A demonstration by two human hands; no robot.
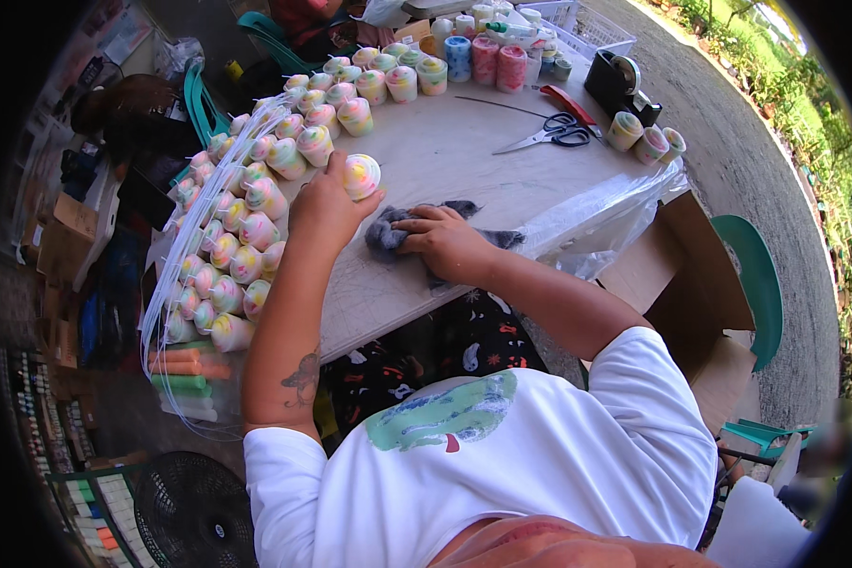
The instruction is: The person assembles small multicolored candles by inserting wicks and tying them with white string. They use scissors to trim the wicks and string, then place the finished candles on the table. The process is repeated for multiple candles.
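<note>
Details Being Covered, Cropped and Lost

Part of the grey cloth (382, 237) is being covered by the right hand (443, 243), whose palm is being hidden. The body of the swirled cup (362, 177) in the left hand (328, 206) is mostly being concealed beneath its top. The green chair (765, 284) is being partly blocked by the cardboard box (715, 260). The black fan (197, 511) is being cut off below. At lower left, rows of little items (43, 426) are being shown too small to be identified.

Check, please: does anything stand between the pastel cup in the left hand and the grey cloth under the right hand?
Only the left hand, its thumb along the pastel cup; nothing else visible before the grey cloth.
</note>
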